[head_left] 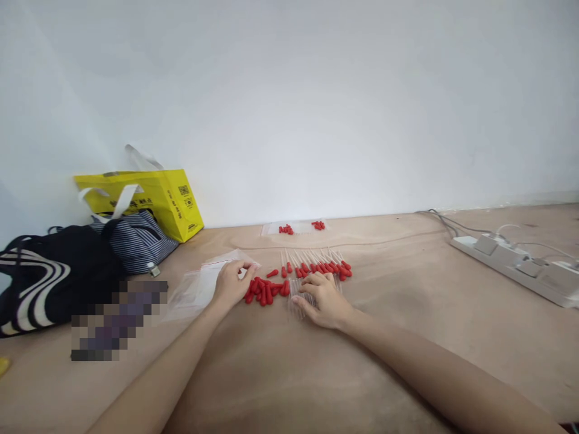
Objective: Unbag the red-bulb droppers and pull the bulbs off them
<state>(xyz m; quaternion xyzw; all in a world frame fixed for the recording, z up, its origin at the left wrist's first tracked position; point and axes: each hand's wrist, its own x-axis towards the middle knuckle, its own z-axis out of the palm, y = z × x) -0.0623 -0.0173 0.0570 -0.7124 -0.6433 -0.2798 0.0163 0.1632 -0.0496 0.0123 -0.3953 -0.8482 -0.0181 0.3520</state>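
Note:
My left hand [231,282] is at the corner of a clear zip bag [221,260], its thumb and fingertips closed together on the bag's edge. Just right of that wrist lies a pile of red bulb-shaped pieces [265,293]. My right hand [326,300] rests palm down with fingers apart over a bunch of thin, clear-looking sticks [296,306], partly hidden under it. Beyond the fingers, a row of pale thin sticks with red bulb ends [325,267] fans out on the table. A few single red pieces [272,273] lie left of that row.
Near the wall, two small red clusters [319,225] lie on clear bags. At left stand a yellow bag [181,208], a striped bag [136,247] and a black bag [85,271], beside a pixelated object [120,322]. A white power strip [511,271] with plugs sits on the right.

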